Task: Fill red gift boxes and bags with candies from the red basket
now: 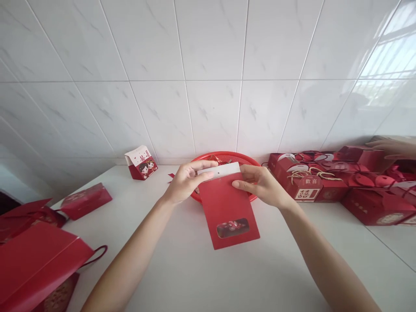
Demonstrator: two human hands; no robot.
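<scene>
A flat red paper gift bag [226, 201] hangs tilted between both my hands. Near its lower end is a small rounded window with red shapes behind it, and across the top runs a white strip with a small hole. My left hand [191, 178] pinches the strip's left end between thumb and fingers. On the other side, my right hand [262, 184] grips the top right corner, its thumb on the red front. Behind the bag is a red plastic basket [203, 157], partly covered by the bag and my hands; its contents show only in part.
A small red and white candy box [142, 163] stands near the tiled wall. Several red boxes [377, 206] crowd the right side, some tied with cord, with another person's hand [394, 148] behind them. Large red bags [42, 264] and a red box [86, 201] lie at left.
</scene>
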